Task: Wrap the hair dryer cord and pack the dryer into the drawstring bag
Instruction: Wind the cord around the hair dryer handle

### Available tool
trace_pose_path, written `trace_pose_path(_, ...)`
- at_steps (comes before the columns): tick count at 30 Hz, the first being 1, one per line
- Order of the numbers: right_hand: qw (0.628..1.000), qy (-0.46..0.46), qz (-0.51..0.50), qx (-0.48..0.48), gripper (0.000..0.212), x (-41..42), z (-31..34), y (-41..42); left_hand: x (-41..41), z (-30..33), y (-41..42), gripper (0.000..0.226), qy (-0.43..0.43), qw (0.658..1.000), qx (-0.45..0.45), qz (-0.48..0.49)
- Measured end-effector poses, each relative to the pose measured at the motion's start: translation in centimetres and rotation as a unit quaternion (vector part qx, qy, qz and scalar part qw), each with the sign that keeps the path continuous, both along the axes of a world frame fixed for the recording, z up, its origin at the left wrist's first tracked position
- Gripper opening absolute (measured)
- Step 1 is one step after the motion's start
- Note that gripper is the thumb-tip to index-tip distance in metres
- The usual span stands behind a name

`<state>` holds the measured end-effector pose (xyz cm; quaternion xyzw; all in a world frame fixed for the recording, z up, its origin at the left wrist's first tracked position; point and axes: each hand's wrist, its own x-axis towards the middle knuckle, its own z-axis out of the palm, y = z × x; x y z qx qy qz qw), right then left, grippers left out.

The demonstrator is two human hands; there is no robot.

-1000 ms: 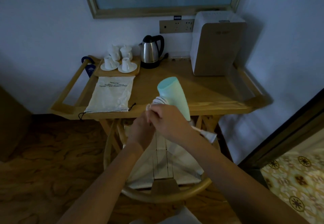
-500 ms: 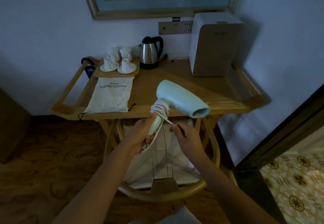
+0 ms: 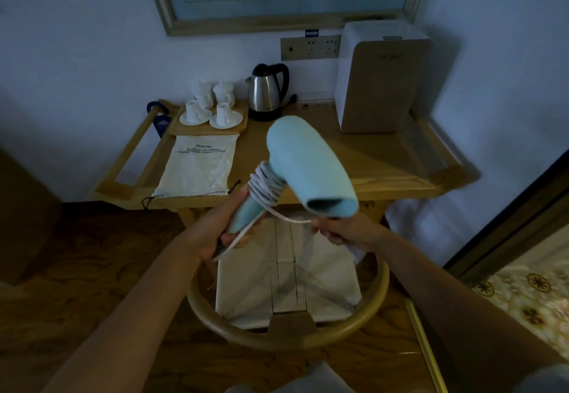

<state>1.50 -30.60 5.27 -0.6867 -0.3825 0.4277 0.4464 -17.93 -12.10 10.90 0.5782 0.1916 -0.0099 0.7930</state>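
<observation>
Above chair at 6 o'clock | left hand (image 3: 228, 223) grips hair dryer (image 3: 303, 171) handle | right hand (image 3: 335, 229) pinches cord (image 3: 264, 188) | advise taut, adjacent turns | drawstring bag (image 3: 197, 167) flat on tabletop (image 3: 369, 171), 10 o'clock.

Both bare forearms reach up from the lower corners toward mid-frame. The left hand (image 3: 229, 226) curls its grip around a handle; the right hand (image 3: 337, 231), just right of centre, pinches a cord.

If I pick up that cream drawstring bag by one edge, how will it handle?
The cream cloth drawstring bag will probably go floppy: it lies flat and wrinkled on the wooden table. It looks empty, so likely light. Its dark cord end dangles over the edge and may snag.
</observation>
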Motion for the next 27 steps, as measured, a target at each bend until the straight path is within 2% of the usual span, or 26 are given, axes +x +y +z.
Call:
trace_pose_path(2,0.997,-0.068,-0.017,-0.038,0.022,1.5,1.4,1.3,-0.7,1.0,-0.3,0.041,0.019,0.994,0.109,-0.025)
trace_pose_path(5,0.987,-0.114,0.006,-0.115,0.012,3.3,4.0,3.1,-1.0,2.8,-0.9,0.028,0.041,0.956,0.266,-0.120)
trace_pose_path(7,0.968,-0.208,0.048,-0.129,0.011,3.2,7.2,4.0,-0.4,3.4,-1.7,0.023,0.054,0.915,0.356,-0.183)
trace_pose_path(10,0.937,-0.308,0.142,-0.083,0.012,1.2,11.9,5.7,1.2,2.5,-3.2,0.015,0.046,0.822,0.512,-0.245)
trace_pose_path(11,0.925,-0.330,0.168,-0.081,0.011,0.3,12.9,6.3,1.6,1.7,-3.7,0.016,0.048,0.801,0.545,-0.242)
trace_pose_path(12,0.909,-0.368,0.181,-0.078,0.011,-0.5,13.5,6.7,1.9,0.8,-4.1,0.018,0.058,0.799,0.554,-0.227)
trace_pose_path(16,0.813,-0.552,0.183,-0.019,0.015,-5.2,13.6,8.1,3.1,-1.7,-4.9,0.028,0.146,0.891,0.426,-0.066)
trace_pose_path(18,0.801,-0.579,0.155,0.021,0.012,-6.9,12.9,7.8,3.8,-2.2,-4.7,0.033,0.184,0.907,0.378,0.032)
trace_pose_path(20,0.834,-0.539,0.110,0.039,0.009,-7.1,12.0,7.0,3.8,-2.5,-3.9,0.036,0.186,0.932,0.293,0.109)
trace_pose_path(23,0.903,-0.426,0.013,0.052,0.019,-6.2,10.5,5.1,2.4,-3.0,-2.3,0.033,0.117,0.975,0.096,0.162)
trace_pose_path(25,0.923,-0.380,-0.020,0.050,0.016,-6.0,9.1,3.7,1.7,-3.1,-2.1,0.031,0.077,0.979,-0.023,0.189)
trace_pose_path(27,0.929,-0.368,-0.023,0.036,0.015,-6.4,7.3,2.9,1.9,-3.4,-2.5,0.032,0.063,0.972,-0.048,0.221)
